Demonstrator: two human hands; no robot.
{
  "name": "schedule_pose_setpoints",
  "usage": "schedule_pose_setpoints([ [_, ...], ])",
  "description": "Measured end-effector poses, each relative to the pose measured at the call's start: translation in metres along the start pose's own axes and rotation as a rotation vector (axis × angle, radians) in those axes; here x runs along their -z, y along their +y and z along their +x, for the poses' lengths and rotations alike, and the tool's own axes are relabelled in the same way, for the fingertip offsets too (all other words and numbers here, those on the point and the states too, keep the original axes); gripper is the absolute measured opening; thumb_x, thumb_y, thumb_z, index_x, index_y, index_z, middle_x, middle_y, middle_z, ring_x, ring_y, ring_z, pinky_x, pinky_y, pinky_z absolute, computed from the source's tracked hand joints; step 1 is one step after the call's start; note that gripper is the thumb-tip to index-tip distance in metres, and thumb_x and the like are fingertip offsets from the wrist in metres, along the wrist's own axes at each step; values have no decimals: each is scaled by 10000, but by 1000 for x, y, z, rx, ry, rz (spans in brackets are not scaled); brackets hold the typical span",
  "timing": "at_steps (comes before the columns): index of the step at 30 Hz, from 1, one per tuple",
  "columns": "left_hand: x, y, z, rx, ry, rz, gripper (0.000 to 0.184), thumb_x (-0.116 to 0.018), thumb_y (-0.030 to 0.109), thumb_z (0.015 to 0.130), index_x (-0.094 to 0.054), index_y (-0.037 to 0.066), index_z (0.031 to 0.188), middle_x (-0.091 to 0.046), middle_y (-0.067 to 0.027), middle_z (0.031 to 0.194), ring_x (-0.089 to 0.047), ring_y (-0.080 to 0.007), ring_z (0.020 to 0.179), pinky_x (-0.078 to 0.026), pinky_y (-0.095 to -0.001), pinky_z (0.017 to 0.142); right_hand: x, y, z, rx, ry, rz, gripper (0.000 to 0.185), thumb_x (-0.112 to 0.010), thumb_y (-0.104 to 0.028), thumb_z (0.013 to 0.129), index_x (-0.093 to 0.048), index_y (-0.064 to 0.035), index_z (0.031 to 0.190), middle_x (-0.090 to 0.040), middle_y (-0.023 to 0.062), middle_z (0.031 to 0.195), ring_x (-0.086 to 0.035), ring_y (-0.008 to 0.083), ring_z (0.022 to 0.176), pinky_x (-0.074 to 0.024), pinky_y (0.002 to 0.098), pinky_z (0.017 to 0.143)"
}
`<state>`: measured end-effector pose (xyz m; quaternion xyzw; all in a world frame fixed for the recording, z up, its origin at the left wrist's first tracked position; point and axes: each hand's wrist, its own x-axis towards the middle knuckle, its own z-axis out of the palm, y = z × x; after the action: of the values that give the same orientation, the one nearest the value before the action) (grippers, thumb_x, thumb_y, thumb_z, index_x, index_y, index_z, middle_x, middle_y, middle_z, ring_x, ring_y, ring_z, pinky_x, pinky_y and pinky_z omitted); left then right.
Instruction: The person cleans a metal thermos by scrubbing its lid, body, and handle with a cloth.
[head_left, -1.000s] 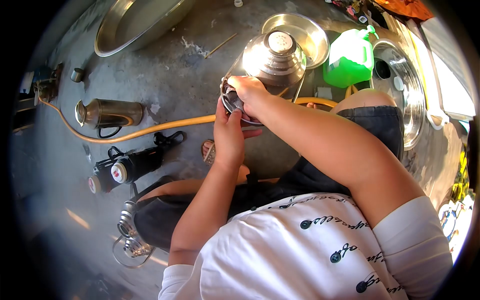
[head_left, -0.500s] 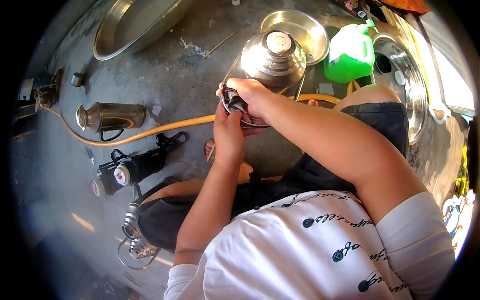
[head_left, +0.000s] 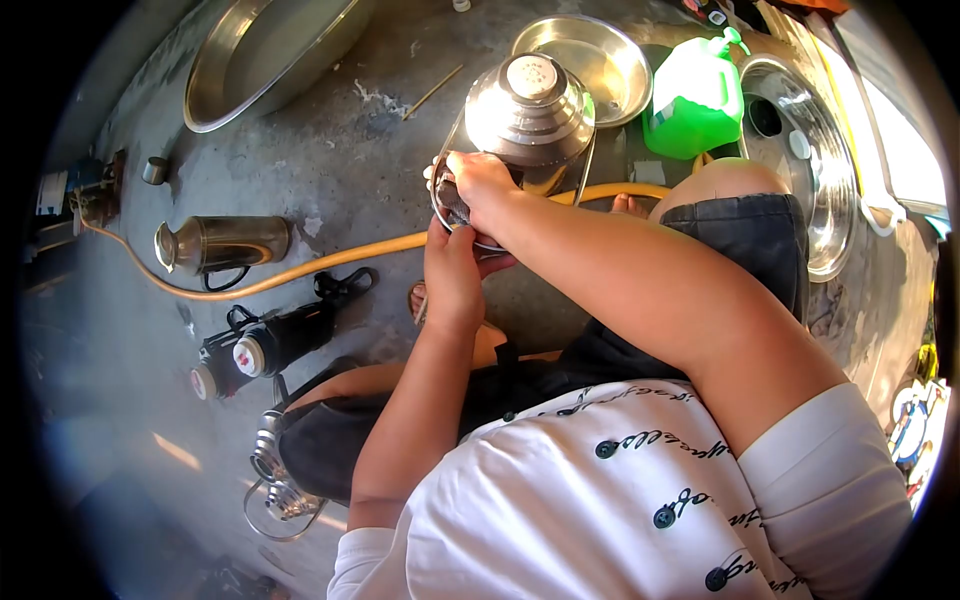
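Note:
A shiny metal kettle [head_left: 530,115] with a stepped, rounded top and a pale round knob stands in front of me. Its wire handle [head_left: 439,205] loops down towards me, into both my hands. My right hand [head_left: 480,190] is closed around a dark grey, rumpled cloth or scrubber [head_left: 452,202], pressed against the handle. Below it, my left hand [head_left: 455,280] grips the lower bend of that handle, thumb on top. The fingertips are partly hidden behind the handle and the cloth.
Behind the kettle is a metal basin [head_left: 630,70], beside a green jug [head_left: 695,100]. A large basin [head_left: 790,215] is at right, another tub [head_left: 205,105] at upper left. A yellow hose [head_left: 330,258] crosses the floor. A metal flask [head_left: 235,240] and black bottles [head_left: 295,340] lie left.
The kettle, its handle and both my hands appear slightly further left in view. My right hand has slid a little along the handle; both hands keep their hold.

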<state>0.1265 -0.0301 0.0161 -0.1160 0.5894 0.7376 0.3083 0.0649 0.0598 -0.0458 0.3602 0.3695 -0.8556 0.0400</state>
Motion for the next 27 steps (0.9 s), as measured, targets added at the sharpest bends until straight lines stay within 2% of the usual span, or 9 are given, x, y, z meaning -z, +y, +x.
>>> schedule_pose_setpoints([
  [2, 2, 1, 2, 1, -9, -3, 264, -365, 43, 884, -489, 17, 1117, -614, -104, 868, -654, -200, 714, -599, -329, 582, 2, 1, 0, -14, -15, 71, 228, -511, -155, 925, -650, 0, 832, -628, 101, 782, -548, 181, 577, -469, 347, 525],
  [4, 5, 4, 2, -1, -21, -9, 260, -371, 39, 876, -493, 12, 1104, -610, -104, 863, -651, -202, 707, -598, -331, 576, 3, -9, -4, -206, -50, -79, 221, -503, -153, 921, -659, -7, 860, -644, 104, 831, -575, 186, 611, -487, 336, 551],
  [7, 8, 4, 2, 7, -16, 65, 235, -395, 76, 878, -511, 7, 1071, -620, -117, 858, -649, -224, 720, -598, -361, 607, 7, -20, -24, -255, -210, -257, 202, -505, -136, 910, -669, -19, 897, -651, 100, 836, -587, 188, 630, -492, 326, 567],
  [9, 8, 1, 2, 39, 1, 44, 196, -413, 72, 867, -504, -1, 1026, -610, -122, 843, -643, -230, 701, -595, -361, 586, 12, -21, -26, -259, -263, -275, 190, -542, -153, 892, -685, -39, 941, -660, 101, 848, -593, 187, 648, -491, 350, 547],
  [12, 7, 3, -2, 50, 32, 24, 160, -420, 63, 862, -498, -2, 986, -604, -126, 833, -637, -232, 690, -593, -363, 587, 11, -25, -41, -301, -237, -398, 166, -672, -197, 801, -697, -36, 834, -652, 104, 740, -593, 213, 600, -437, 381, 456],
  [19, 4, 3, -3, 68, 39, 28, 185, -419, 57, 866, -494, 5, 1027, -613, -125, 864, -640, -229, 733, -592, -366, 625, -3, -14, -15, -186, -90, -437, 161, -596, -191, 857, -680, -59, 890, -631, 88, 747, -566, 198, 603, -442, 393, 499],
  [21, 2, 2, -5, 15, 16, -35, 276, -391, 39, 864, -481, 16, 1125, -591, -109, 864, -640, -205, 710, -603, -332, 602, -10, -20, -17, -183, 65, -476, 167, -581, -196, 869, -651, -48, 839, -625, 96, 736, -574, 214, 613, -453, 401, 524],
  [25, -5, -3, -11, -21, 60, -124, 247, -400, 39, 857, -481, 21, 1090, -584, -104, 864, -632, -205, 718, -601, -332, 609, -8, -21, -18, -218, -12, -281, 182, -554, -182, 887, -644, -30, 845, -622, 139, 764, -582, 247, 638, -468, 420, 548],
  [27, 4, -2, -5, 19, 0, -60, 201, -410, 61, 867, -472, 41, 1057, -594, -111, 872, -642, -246, 773, -591, -386, 657, 1, -21, -28, -234, -85, -268, 184, -528, -156, 901, -659, -29, 881, -622, 137, 805, -578, 235, 633, -474, 416, 553],
])
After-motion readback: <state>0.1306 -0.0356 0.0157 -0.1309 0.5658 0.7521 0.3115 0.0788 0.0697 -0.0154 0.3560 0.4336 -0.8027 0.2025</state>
